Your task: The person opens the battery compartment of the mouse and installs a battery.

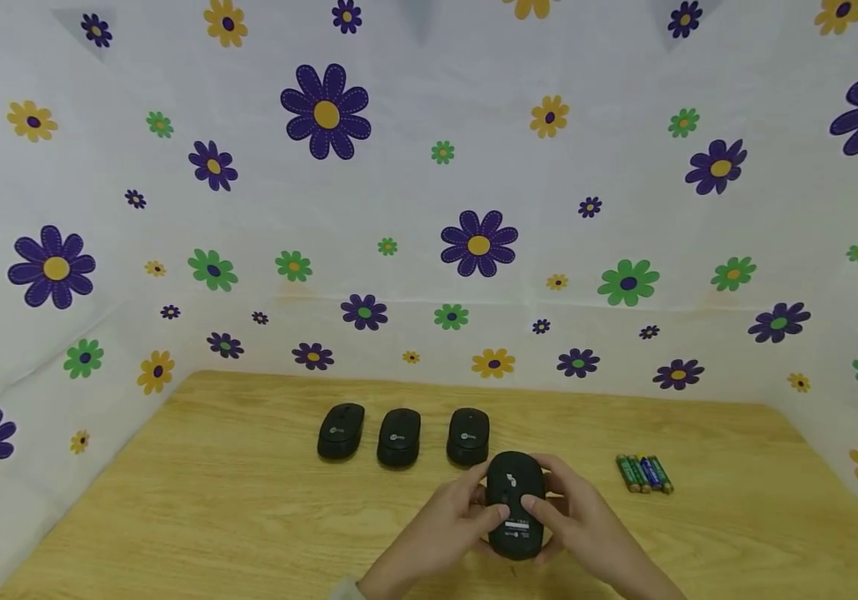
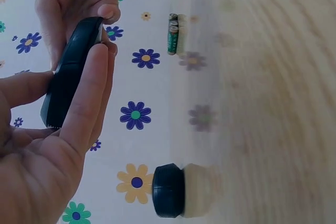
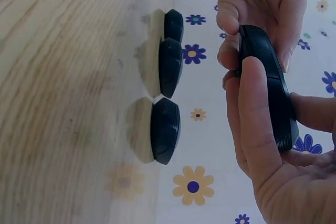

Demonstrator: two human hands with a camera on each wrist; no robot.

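Observation:
A black computer mouse (image 1: 516, 533) is held up over the front of the table, its labelled underside facing the head camera. My left hand (image 1: 444, 521) grips its left side, thumb on the underside. On the opposite side my right hand (image 1: 586, 517) holds it too, its thumb also lying on the underside. In the left wrist view the mouse (image 2: 73, 72) appears edge-on between both hands. The right wrist view shows the mouse (image 3: 268, 77) from its other side, with fingers curled along it.
Three more black mice stand in a row behind: a left mouse (image 1: 341, 431), a middle mouse (image 1: 399, 437) and a right mouse (image 1: 468, 436). Several green and blue batteries (image 1: 645, 473) lie side by side at the right. A flowered cloth (image 1: 399, 192) walls the wooden table (image 1: 212, 500).

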